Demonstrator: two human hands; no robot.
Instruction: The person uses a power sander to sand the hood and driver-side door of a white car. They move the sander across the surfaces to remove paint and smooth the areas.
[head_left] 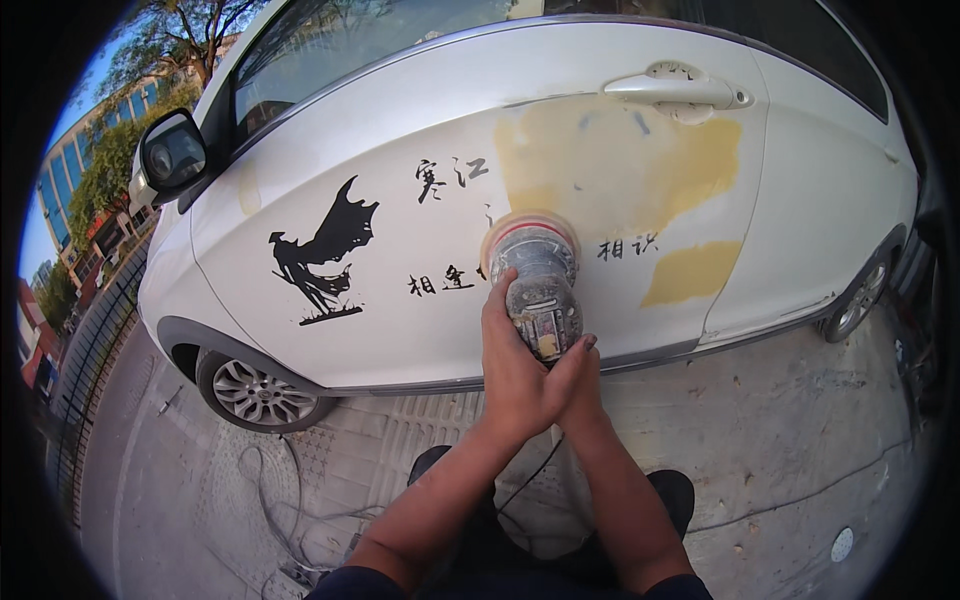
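Both my hands grip a dusty grey orbital sander (540, 275), its round pad pressed to the white car door (440, 345). My left hand (515, 365) wraps the sander's left side, the index finger stretched up along its body. On the right, my right hand (577, 378) closes round the lower end, thumb showing. Yellow filler (640, 165) covers the door above and right of the pad, with a smaller yellow patch (692, 272) lower down. Black written characters and a black caped-figure decal (325, 250) mark the door to the left. The pad hides part of the lettering.
A door handle (675, 90) sits upper right; a side mirror (172, 150) juts out at left. The front wheel (260, 390) stands lower left. A loose cable (270, 500) coils on the paved ground, and a cord hangs below my hands. A dark fence (95, 350) runs along the far left.
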